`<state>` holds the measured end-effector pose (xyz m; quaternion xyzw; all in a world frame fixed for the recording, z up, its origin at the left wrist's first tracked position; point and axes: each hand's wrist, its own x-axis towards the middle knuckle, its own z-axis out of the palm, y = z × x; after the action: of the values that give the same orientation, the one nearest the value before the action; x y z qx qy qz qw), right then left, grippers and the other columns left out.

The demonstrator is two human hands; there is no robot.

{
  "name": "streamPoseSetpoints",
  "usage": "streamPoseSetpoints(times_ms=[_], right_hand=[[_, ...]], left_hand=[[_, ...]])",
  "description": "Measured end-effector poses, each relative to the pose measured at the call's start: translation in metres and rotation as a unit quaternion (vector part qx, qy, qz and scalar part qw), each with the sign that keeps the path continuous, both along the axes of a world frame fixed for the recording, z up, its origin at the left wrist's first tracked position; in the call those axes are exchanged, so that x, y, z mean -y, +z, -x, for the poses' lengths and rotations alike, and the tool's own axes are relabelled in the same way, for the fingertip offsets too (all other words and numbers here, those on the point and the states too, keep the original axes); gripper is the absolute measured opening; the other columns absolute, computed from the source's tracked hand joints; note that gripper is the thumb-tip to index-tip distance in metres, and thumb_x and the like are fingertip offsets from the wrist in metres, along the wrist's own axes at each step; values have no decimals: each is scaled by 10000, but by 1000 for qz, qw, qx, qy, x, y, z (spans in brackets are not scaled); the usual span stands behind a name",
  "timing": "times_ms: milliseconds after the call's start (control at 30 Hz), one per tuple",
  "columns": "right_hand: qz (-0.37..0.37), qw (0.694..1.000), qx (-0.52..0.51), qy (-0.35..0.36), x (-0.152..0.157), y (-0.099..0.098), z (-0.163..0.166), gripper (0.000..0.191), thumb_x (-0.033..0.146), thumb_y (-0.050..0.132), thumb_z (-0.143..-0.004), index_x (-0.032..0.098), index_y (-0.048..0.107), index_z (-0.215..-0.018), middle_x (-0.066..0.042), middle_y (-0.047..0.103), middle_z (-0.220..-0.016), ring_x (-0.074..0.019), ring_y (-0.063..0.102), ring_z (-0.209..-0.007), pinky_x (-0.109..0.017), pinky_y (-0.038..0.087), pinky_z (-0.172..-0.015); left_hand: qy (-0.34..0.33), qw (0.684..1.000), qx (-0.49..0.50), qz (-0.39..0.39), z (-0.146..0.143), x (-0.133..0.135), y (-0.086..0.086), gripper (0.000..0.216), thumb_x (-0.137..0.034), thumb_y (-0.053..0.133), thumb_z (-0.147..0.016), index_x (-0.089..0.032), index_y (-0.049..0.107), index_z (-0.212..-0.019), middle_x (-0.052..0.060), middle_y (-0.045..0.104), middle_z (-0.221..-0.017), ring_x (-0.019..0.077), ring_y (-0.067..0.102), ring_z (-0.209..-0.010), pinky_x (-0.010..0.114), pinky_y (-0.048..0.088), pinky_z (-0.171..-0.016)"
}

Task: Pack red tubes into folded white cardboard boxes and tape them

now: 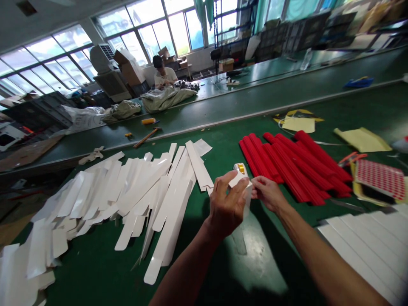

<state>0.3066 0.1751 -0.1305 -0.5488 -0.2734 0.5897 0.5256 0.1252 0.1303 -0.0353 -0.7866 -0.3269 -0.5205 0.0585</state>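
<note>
My left hand (227,205) is wrapped around a narrow white box (248,199), which stands out toward my right hand. My right hand (267,193) has its fingertips pinched together at the box's right edge; whatever lies between them is too small to make out. Just beyond the box sits a tape dispenser (241,168) with a yellowish roll, partly covered by the box and my left fingers. Flat white carton blanks (174,221) lie heaped to the left of my hands. To the right is a row of red tubes (293,168).
Finished-looking white boxes (369,244) lie side by side at lower right. A red-dotted sticker sheet (380,178) and yellow paper (363,139) are at the right. A hammer (147,137) rests on the ledge beyond. Across the benches sits another person (165,76).
</note>
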Motion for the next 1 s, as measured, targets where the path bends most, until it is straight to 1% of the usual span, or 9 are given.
streamPoseSetpoints(times_ms=[167,267,433,567,667,767,867,933,1000], right_hand=[[-197,975,-83,60,61,100,-7,241,342,788,-749,185,608,-782,44,596,-633,-64,493,-449,-225,497,-449],[-217,970,-39,98,85,128,4,202,339,735,-817,175,624,-774,36,586,-570,-84,523,-443,-234,495,-462],[-197,973,61,100,95,137,20,315,427,704,-834,160,605,-700,22,577,-478,-102,557,-435,-220,478,-488],[-160,977,108,86,98,140,26,389,501,722,-784,164,588,-639,0,584,-448,-110,560,-422,-208,453,-454],[-111,987,84,75,100,142,27,408,509,769,-711,161,588,-598,-5,580,-440,-100,529,-376,-199,431,-394],[-41,993,2,109,97,146,23,369,423,840,-613,139,608,-570,10,569,-464,-68,459,-333,-195,427,-330],[30,987,-38,153,91,153,14,271,288,835,-600,117,627,-568,22,550,-463,-48,417,-325,-186,439,-306],[59,983,-38,171,89,158,9,214,236,796,-625,114,630,-568,17,545,-451,-52,422,-326,-184,447,-303],[65,980,-32,187,88,158,7,197,219,783,-626,115,626,-569,9,554,-456,-58,440,-335,-186,461,-312]], left_hand=[[-20,1000,1,-2,-12,0,0,283,-164,515,-920,-146,625,-1181,155,639,-1143,236,627,-1075,381,566,-859],[-24,1000,-2,-5,-18,2,1,344,-189,496,-940,-123,552,-1273,171,642,-1156,238,619,-1095,392,553,-909],[1,1000,-3,2,-22,11,-4,591,-202,475,-954,-48,260,-1483,224,616,-1241,251,616,-1101,401,538,-945],[16,1000,8,2,-25,20,-10,605,-211,445,-966,-65,211,-1504,225,601,-1276,260,622,-1098,415,539,-947],[32,999,13,2,-26,23,-10,604,-219,441,-973,-78,199,-1508,219,608,-1266,265,622,-1108,412,546,-932],[21,1000,4,-3,-25,24,-7,642,-204,469,-962,-80,167,-1515,214,607,-1257,265,609,-1118,409,544,-933],[-18,1000,-14,2,-20,25,-4,652,-142,490,-934,-155,195,-1516,179,569,-1282,250,584,-1136,404,535,-946],[-41,998,-42,18,-15,27,-1,604,-116,489,-920,-240,302,-1480,147,517,-1309,242,561,-1164,396,526,-951],[-54,994,-76,50,-10,29,4,522,-118,487,-911,-255,425,-1410,138,471,-1326,250,533,-1195,395,514,-963]])
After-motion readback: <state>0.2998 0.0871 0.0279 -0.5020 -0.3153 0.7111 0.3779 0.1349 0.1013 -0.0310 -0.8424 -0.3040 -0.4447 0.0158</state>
